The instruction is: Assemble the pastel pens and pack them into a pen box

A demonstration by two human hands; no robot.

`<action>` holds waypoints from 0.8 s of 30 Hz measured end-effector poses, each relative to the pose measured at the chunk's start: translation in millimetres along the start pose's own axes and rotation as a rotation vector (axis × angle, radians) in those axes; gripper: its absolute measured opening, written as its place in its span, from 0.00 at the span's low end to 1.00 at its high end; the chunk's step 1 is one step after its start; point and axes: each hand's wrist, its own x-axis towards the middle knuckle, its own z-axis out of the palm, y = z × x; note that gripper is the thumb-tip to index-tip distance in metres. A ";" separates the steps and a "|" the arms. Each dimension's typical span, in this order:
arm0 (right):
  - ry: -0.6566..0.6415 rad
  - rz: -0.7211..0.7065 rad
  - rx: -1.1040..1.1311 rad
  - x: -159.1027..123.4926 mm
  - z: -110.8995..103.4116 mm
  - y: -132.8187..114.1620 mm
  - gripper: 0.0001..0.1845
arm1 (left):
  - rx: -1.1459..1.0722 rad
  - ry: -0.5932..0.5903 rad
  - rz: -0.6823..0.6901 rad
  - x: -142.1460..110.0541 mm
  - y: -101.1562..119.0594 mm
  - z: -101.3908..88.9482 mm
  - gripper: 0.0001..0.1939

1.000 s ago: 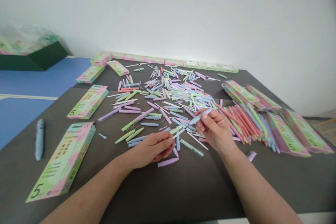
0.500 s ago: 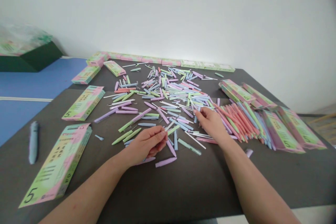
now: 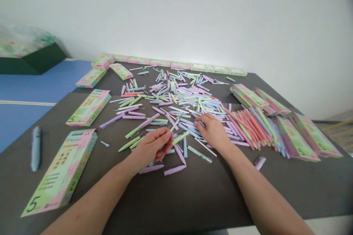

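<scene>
Head camera view: a left hand and a right hand work at the near edge of a heap of pastel pen parts on a dark worktop. Right fingers press together on a pale blue pen barrel; left fingers curl beside a thin white refill, any pinch unclear. Flat printed pen boxes lie left of the heap, a fanned row of pens right of it.
</scene>
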 end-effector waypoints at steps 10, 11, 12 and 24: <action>-0.107 -0.009 0.017 6.4 12.3 -9.4 0.13 | -0.018 0.007 -0.002 0.5 -1.6 1.0 0.13; -0.112 -0.004 0.031 6.7 12.7 -8.0 0.12 | -0.019 0.007 -0.001 0.7 -1.8 0.9 0.13; -0.114 0.001 0.042 6.9 13.0 -6.6 0.12 | -0.020 0.007 0.002 0.9 -1.9 0.7 0.13; -0.016 0.037 0.056 -0.5 4.3 7.9 0.11 | -0.023 0.011 0.005 2.3 -4.7 -2.0 0.12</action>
